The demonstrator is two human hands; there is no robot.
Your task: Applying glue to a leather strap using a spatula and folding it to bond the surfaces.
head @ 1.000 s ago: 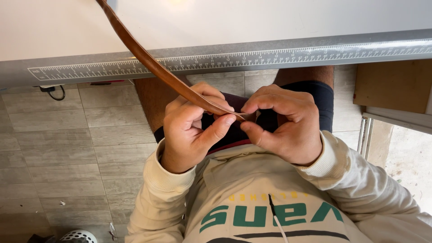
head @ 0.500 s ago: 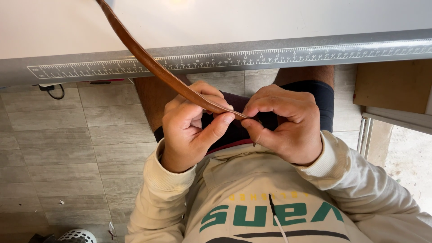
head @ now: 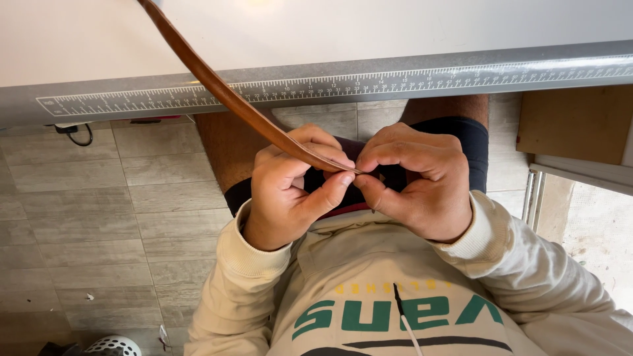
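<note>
A long brown leather strap (head: 217,89) runs from the white tabletop at the upper left down to my hands in front of my chest. My left hand (head: 290,188) pinches the strap's near end between thumb and forefinger. My right hand (head: 419,181) is curled beside it, its thumb and fingertips meeting at the strap's tip; what is between them is too small to make out. Both hands sit over my lap, below the table's edge.
A grey table edge with a printed ruler scale (head: 395,82) crosses the view above my hands. Below lies a grey tiled floor (head: 86,217). A wooden board (head: 573,122) leans at the right, a black cable (head: 76,135) at the left.
</note>
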